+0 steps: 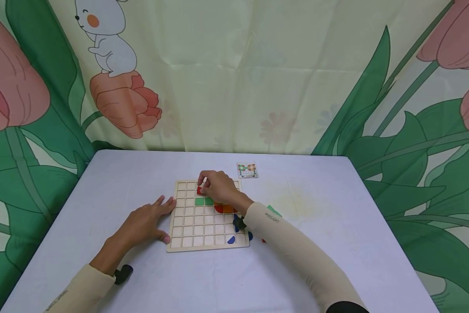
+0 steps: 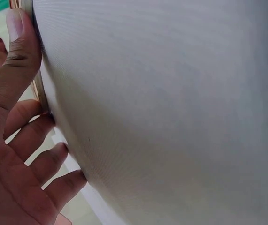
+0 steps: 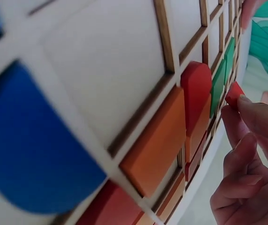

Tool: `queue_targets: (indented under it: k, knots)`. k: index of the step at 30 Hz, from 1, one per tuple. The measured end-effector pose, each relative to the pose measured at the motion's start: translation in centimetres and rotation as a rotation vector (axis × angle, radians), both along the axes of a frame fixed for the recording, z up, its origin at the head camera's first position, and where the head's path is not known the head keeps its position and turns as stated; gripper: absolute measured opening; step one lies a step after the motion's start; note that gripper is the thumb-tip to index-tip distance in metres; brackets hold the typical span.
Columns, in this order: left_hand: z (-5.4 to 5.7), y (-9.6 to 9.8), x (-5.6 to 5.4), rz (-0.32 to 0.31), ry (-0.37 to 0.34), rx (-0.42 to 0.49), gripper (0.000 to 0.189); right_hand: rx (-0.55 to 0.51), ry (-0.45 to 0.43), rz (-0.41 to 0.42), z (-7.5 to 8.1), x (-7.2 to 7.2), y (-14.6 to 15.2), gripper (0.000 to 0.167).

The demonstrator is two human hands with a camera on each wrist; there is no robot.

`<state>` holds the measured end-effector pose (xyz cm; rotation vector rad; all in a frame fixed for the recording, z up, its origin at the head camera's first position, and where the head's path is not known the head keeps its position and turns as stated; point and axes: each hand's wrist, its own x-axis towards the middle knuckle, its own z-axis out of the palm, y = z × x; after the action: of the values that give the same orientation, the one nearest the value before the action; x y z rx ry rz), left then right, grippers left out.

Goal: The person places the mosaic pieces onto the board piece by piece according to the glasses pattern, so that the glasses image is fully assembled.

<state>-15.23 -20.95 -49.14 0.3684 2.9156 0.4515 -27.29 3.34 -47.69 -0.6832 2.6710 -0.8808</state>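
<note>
A wooden grid board [image 1: 208,249] lies on the table, holding colored flat pieces in some of its squares. My right hand [image 1: 220,189] reaches over its far part and pinches a small red piece [image 3: 234,95] between thumb and finger. Two green squares [image 1: 204,201] sit just nearer than those fingertips. Orange pieces [image 3: 156,140] and a rounded blue piece [image 3: 35,145] show close up in the right wrist view. Along the board's left edge, my left hand [image 1: 148,221] rests with fingers spread, its thumb touching the side. My right hand and forearm hide part of the board.
A small printed pattern card [image 1: 247,170] lies beyond the board's far right corner. Right of the board, a green piece [image 1: 274,211] and a bit of red [image 1: 263,240] show beside the right sleeve. A patterned curtain [image 1: 226,87] hangs behind the table.
</note>
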Motion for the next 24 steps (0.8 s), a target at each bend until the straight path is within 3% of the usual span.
queue_targets:
  k: [14, 24]
  knots:
    - [-0.2, 0.0, -0.1, 0.008, 0.006, 0.007, 0.122, 0.091, 0.083, 0.051, -0.5, -0.3, -0.7, 0.005]
    - [-0.1, -0.3, -0.2, -0.026, 0.033, 0.004, 0.12, 0.112, 0.075, 0.015, -0.4, -0.4, -1.1, 0.004]
